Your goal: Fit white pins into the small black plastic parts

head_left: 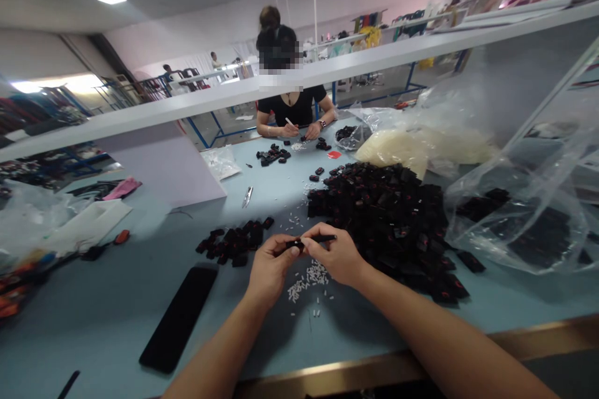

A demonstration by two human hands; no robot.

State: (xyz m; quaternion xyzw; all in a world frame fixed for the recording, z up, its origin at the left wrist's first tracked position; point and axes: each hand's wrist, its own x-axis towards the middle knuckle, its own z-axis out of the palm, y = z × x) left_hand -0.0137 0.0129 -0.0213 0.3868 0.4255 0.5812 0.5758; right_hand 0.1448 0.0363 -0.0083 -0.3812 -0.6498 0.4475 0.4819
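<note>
In the middle of the head view my two hands meet above the table. My right hand (337, 257) is closed round a slim black pen-like tool (325, 238), its tip turned toward my left hand. My left hand (272, 267) pinches a small black piece (294, 243), mostly covered by the fingers. Just below both hands lies a scatter of small white cylindrical bits (316, 273). A large heap of flat black pieces with red marks (384, 218) rises beside my right hand. Left of my left hand is a smaller group of similar black pieces (234, 242).
A long black flat object (180, 318) lies at front left, with small snips (248, 197) farther back. Clear plastic bags (519, 212) crowd the right side. A raised white shelf (224, 96) crosses the table; behind it a co-worker's hands (312, 131) handle small pieces.
</note>
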